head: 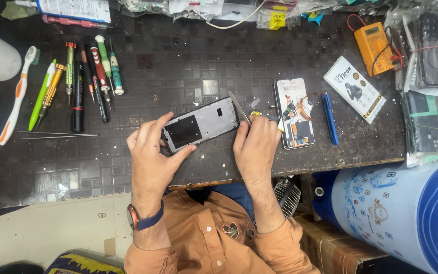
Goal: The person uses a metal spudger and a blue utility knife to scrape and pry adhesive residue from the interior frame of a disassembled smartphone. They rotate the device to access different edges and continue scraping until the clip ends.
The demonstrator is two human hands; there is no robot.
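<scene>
Dark mat: tiled, speckled bench top [188,66]; front edge runs just below both hands.
Left hand: [150,152] palm down, wrist toward the body, thumb and fingers clamped on the lower-left end of the frame [201,124]. Watch on that wrist.
Right hand: [256,144] palm down, fingers curled together around a thin metal blade [239,109]; blade tip sits at the frame's right end.
Frame: flat grey phone midframe, rectangular, with a black square patch, tilted so its right end is higher; lies mid-bench between the hands.
Opened phone: [294,112] flat, white-edged, circuit parts and a copper coil showing, just right of the right hand.
Blue pen: [329,117] slim, just beside the opened phone.
Screwdrivers: [89,76] a row of slim coloured handles, well left of the frame; tweezers [57,135] lie below them.
Toothbrush: [17,94] white and orange, far left.
Meter: [376,45] orange box, wired, far right corner.
Open room: bare mat above the frame; right edge crowded with plastic bags [427,76].
</scene>
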